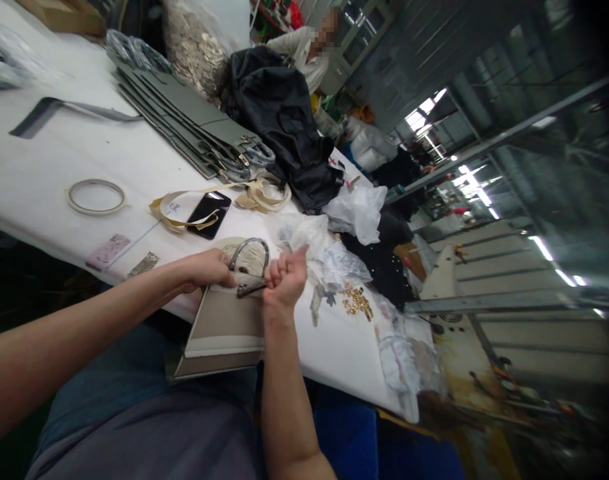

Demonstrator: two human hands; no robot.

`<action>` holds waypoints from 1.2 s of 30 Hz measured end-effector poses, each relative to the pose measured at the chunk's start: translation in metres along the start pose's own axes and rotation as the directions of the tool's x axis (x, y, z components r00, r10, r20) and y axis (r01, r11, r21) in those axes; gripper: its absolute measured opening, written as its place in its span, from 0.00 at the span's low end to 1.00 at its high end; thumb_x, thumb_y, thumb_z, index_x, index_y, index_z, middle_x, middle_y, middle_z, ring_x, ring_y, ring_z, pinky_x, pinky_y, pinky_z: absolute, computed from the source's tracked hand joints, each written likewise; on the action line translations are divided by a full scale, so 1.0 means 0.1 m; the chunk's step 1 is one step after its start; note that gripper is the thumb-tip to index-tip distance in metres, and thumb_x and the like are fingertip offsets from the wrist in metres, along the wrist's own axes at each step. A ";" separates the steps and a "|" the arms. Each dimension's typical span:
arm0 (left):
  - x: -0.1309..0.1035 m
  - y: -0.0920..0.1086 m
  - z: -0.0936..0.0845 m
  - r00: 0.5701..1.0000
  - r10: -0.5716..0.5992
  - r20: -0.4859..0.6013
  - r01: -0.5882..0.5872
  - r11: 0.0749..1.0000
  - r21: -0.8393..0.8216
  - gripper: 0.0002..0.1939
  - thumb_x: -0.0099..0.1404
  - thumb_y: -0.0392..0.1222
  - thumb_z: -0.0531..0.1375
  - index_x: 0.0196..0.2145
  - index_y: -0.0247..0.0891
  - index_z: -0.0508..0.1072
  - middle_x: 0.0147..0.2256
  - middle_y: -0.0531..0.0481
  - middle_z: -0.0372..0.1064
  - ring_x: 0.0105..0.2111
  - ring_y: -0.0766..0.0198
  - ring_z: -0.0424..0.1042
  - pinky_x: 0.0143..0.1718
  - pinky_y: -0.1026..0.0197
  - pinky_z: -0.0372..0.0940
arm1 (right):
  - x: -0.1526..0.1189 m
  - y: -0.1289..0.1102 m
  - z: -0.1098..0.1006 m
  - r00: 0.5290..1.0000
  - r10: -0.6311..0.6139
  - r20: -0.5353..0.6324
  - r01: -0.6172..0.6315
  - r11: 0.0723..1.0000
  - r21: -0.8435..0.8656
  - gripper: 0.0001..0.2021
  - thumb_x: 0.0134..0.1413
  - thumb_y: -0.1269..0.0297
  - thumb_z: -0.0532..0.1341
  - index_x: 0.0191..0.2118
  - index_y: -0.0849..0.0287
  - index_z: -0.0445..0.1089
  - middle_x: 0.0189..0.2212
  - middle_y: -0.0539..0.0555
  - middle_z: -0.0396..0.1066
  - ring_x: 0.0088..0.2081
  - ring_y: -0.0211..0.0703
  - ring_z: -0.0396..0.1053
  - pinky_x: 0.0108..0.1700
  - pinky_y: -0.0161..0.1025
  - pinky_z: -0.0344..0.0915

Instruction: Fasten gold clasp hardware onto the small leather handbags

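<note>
A grey-beige bag panel (227,320) leans over the table's near edge against my body, with a dark curved handle (251,245) at its top. My left hand (217,268) is closed on the left end of the handle at the bag's top edge. To its right, my right hand (285,275) is a fist around a dark strap end (251,288) beside the handle; its thumb points up and right. Behind the handle lies a roll of cream cord (244,257), partly hidden.
On the white table (334,357) lie a black phone (209,215), a tape roll (97,197), stacked grey bag panels (179,117), a black bag (279,113), gold hardware pieces (357,303) and clear plastic bags (357,210). A person (304,53) is beyond the table.
</note>
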State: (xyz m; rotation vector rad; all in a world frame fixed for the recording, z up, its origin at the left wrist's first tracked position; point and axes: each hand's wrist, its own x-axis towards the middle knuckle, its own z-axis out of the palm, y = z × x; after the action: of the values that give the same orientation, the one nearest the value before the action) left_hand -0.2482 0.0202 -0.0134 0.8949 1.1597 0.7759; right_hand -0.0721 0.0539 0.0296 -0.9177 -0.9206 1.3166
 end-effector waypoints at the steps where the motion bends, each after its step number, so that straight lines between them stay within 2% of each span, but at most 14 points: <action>1: 0.01 0.00 0.00 0.999 -0.035 -0.006 0.035 0.999 0.024 0.19 0.42 0.43 0.75 0.33 0.33 0.82 0.35 0.40 0.80 0.36 0.49 0.77 0.31 0.59 0.67 | -0.10 -0.03 -0.07 0.995 -0.098 -0.020 0.099 0.995 0.031 0.39 0.74 0.32 0.64 0.25 0.52 0.45 0.17 0.38 0.43 0.15 0.30 0.37 0.13 0.31 0.40; 3: 0.03 0.01 0.00 0.997 -0.082 -0.017 0.082 0.996 0.046 0.19 0.42 0.44 0.75 0.33 0.32 0.81 0.36 0.38 0.80 0.36 0.48 0.77 0.30 0.59 0.66 | -0.33 -0.06 -0.16 0.946 -0.321 -0.049 0.324 0.945 0.053 0.36 0.81 0.40 0.60 0.24 0.54 0.46 0.18 0.40 0.43 0.14 0.30 0.39 0.14 0.30 0.43; 5: 0.05 0.02 0.01 0.994 -0.108 -0.030 0.110 0.993 0.043 0.20 0.42 0.44 0.75 0.34 0.33 0.81 0.37 0.37 0.81 0.36 0.47 0.77 0.29 0.58 0.65 | -0.53 -0.04 -0.18 0.866 -0.500 -0.010 0.500 0.864 0.058 0.34 0.83 0.47 0.60 0.24 0.55 0.49 0.18 0.41 0.44 0.14 0.31 0.41 0.16 0.31 0.44; 8: 0.07 0.03 0.04 0.990 -0.130 -0.057 0.133 0.990 0.045 0.22 0.41 0.44 0.76 0.34 0.33 0.80 0.37 0.38 0.80 0.36 0.48 0.77 0.29 0.58 0.65 | -0.68 0.07 -0.13 0.764 -0.638 0.090 0.635 0.770 0.067 0.32 0.81 0.52 0.64 0.23 0.55 0.54 0.18 0.42 0.46 0.15 0.32 0.44 0.17 0.34 0.46; 10: 0.06 0.03 0.05 0.990 -0.129 -0.061 0.131 0.991 0.041 0.22 0.41 0.45 0.75 0.35 0.33 0.80 0.37 0.38 0.79 0.35 0.48 0.77 0.30 0.57 0.68 | -0.69 0.16 -0.11 0.730 -0.670 0.138 0.670 0.741 0.051 0.31 0.80 0.54 0.65 0.23 0.55 0.56 0.18 0.43 0.47 0.16 0.34 0.47 0.18 0.35 0.48; 12: 0.04 0.03 0.06 0.991 -0.123 -0.061 0.125 0.992 0.033 0.22 0.41 0.45 0.75 0.34 0.32 0.80 0.36 0.38 0.79 0.34 0.48 0.76 0.30 0.56 0.69 | -0.67 0.22 -0.11 0.723 -0.670 0.170 0.678 0.735 0.009 0.30 0.80 0.54 0.65 0.24 0.55 0.57 0.19 0.45 0.49 0.17 0.35 0.50 0.20 0.36 0.50; 16: 0.00 0.02 0.06 0.993 -0.103 -0.061 0.104 0.995 0.011 0.19 0.41 0.45 0.75 0.30 0.34 0.77 0.31 0.42 0.75 0.31 0.52 0.73 0.27 0.58 0.66 | -0.66 0.27 -0.16 0.742 -0.639 0.202 0.664 0.741 -0.097 0.28 0.80 0.55 0.65 0.24 0.54 0.59 0.19 0.46 0.52 0.18 0.37 0.56 0.22 0.40 0.53; 21: 0.01 0.04 0.06 0.992 -0.119 -0.040 0.119 0.993 -0.002 0.17 0.41 0.44 0.73 0.28 0.33 0.78 0.30 0.42 0.75 0.29 0.54 0.71 0.25 0.59 0.61 | -0.70 0.28 -0.16 0.748 -0.641 0.172 0.652 0.758 -0.013 0.29 0.79 0.55 0.65 0.24 0.55 0.58 0.19 0.45 0.50 0.17 0.35 0.50 0.21 0.38 0.48; 25: 0.03 0.06 0.06 0.989 -0.141 -0.039 0.140 0.990 -0.026 0.18 0.41 0.43 0.73 0.30 0.33 0.79 0.32 0.40 0.77 0.31 0.51 0.74 0.28 0.57 0.66 | -0.70 0.29 -0.15 0.718 -0.672 0.181 0.684 0.730 -0.005 0.29 0.78 0.56 0.67 0.24 0.55 0.58 0.19 0.45 0.50 0.17 0.35 0.49 0.20 0.37 0.49; 30: 0.01 0.10 0.07 0.988 -0.148 -0.049 0.147 0.989 -0.021 0.16 0.41 0.43 0.72 0.29 0.34 0.77 0.29 0.43 0.75 0.29 0.54 0.72 0.25 0.59 0.61 | -0.67 0.29 -0.12 0.707 -0.675 0.209 0.693 0.721 -0.016 0.28 0.79 0.57 0.67 0.25 0.56 0.59 0.19 0.46 0.52 0.18 0.35 0.52 0.21 0.37 0.51; 36: -0.01 0.11 0.07 0.990 -0.131 -0.054 0.132 0.991 0.013 0.13 0.44 0.39 0.70 0.30 0.33 0.78 0.30 0.44 0.74 0.28 0.56 0.70 0.25 0.59 0.59 | -0.68 0.30 -0.06 0.678 -0.709 0.195 0.721 0.693 0.013 0.29 0.80 0.57 0.66 0.25 0.56 0.57 0.20 0.44 0.49 0.17 0.33 0.48 0.20 0.35 0.48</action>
State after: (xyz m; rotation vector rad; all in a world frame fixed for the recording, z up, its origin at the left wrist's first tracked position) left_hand -0.2422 0.0232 -0.0019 0.8067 1.2606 0.6870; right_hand -0.0801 -0.0129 -0.0027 -0.3848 -1.3084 0.6825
